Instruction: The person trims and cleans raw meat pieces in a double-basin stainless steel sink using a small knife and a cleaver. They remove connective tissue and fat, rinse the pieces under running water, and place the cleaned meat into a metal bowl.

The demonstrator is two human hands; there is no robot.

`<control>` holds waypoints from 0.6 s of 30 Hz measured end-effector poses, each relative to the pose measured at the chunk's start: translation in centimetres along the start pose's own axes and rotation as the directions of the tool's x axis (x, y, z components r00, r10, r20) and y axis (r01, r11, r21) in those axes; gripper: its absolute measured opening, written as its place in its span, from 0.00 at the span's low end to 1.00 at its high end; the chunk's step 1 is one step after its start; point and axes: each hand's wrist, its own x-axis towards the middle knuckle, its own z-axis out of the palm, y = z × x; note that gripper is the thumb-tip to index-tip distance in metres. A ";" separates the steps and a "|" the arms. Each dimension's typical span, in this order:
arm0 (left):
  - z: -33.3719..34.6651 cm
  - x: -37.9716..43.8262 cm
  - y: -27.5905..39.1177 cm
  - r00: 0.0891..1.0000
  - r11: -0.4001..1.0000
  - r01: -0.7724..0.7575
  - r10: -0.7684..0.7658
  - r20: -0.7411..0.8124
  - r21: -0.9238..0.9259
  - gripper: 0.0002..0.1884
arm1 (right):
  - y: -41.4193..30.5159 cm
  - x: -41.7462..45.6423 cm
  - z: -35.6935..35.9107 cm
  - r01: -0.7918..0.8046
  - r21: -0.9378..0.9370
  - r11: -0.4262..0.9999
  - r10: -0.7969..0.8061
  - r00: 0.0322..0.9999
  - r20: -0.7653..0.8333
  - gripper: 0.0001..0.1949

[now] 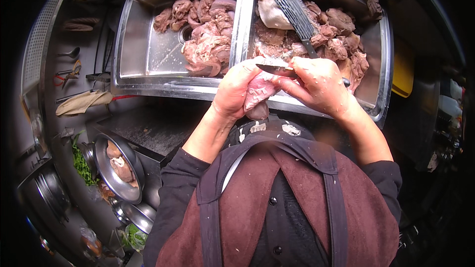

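Note:
My left hand (234, 89) grips a piece of pink meat (259, 91) at the near rim of a steel double sink. In my right hand (320, 83) is a knife (275, 70), its dark blade lying across the top of that piece; part of the handle is hidden by my fingers. More meat (336, 22) fills much of the right basin, where a slotted metal turner (296, 14) with a dark handle rests on top beside a pale, smooth piece (272, 12). The left basin holds a heap of meat (211, 31) next to the drain.
The sink divider (243, 18) runs between the basins. At the left stand a steel bowl (105, 178) with meat pieces, green leaves (82, 163), a tan cloth (83, 103), scissors (69, 75) and a ladle (70, 52). Something yellow (402, 68) is right of the sink.

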 end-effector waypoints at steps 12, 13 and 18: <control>-0.6 0.8 -0.3 0.988 0.965 0.146 -0.129 0.087 -0.220 0.16 | -0.7 0.8 -0.1 0.013 -0.090 0.996 0.006 0.979 0.203 0.17; -0.3 1.0 -0.4 0.992 0.978 0.118 -0.122 -0.012 -0.172 0.16 | -1.1 0.7 -0.3 0.119 0.004 0.993 -0.119 0.983 0.139 0.16; 0.2 1.0 0.6 0.982 0.955 0.168 -0.141 0.126 -0.244 0.18 | -1.4 0.1 -0.4 0.033 0.050 0.998 -0.035 0.998 0.049 0.12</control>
